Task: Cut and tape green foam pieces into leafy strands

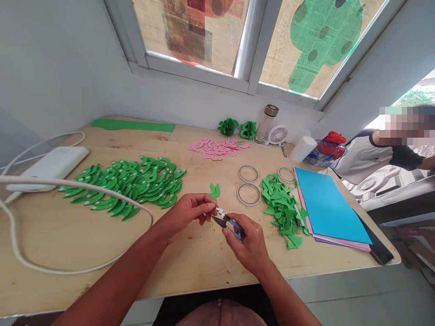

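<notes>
My right hand [248,240] is closed around small blue-handled thread snips [235,229], whose dark blades point left toward my other hand. My left hand [193,209] has thumb and fingers pinched together near the blade tips. Small white pieces [220,212] show between its fingertips and the snips; which hand carries them is hard to tell. Just beyond my fingertips lies a green paper cutout [215,191]. A large spread of curved green pieces with small white patches [129,185] covers the table to the left. Green scraps [282,208] are heaped to the right.
Metal-coloured rings [248,194] lie beside the scraps. Pink cutouts [217,148] are farther back, near a glass bottle [267,124] and small fan [277,134]. Blue sheets [333,203] lie right. A white cable [84,188] loops across the left. A person [367,156] is at the far right.
</notes>
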`<state>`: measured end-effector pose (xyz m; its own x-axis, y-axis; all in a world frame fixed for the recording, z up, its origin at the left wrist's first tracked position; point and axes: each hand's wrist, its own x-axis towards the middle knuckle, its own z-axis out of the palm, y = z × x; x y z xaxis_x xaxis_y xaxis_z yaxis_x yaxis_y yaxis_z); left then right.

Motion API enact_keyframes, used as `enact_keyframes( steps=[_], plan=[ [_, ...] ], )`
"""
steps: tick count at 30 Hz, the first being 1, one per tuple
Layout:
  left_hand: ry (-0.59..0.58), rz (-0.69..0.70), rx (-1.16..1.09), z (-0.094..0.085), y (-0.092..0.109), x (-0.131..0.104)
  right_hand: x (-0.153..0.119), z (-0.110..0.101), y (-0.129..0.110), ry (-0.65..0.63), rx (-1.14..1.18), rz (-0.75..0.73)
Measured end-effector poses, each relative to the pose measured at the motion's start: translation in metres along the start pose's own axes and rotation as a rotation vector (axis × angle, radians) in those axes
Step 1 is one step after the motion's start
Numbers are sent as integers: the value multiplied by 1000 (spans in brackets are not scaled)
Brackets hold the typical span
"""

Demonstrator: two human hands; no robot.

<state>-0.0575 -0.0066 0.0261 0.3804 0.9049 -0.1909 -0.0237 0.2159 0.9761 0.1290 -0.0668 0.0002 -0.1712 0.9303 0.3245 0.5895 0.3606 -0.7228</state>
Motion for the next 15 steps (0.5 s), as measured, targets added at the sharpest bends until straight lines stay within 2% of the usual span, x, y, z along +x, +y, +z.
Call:
enact_keyframes(
  steps=[9, 15],
  plan=[
    [8, 90, 177, 2, 5, 1, 1, -3, -1, -22, -13, -10],
    [1, 192, 343, 2, 1, 0, -2, -2, 0, -49, -17, 15]
  ],
)
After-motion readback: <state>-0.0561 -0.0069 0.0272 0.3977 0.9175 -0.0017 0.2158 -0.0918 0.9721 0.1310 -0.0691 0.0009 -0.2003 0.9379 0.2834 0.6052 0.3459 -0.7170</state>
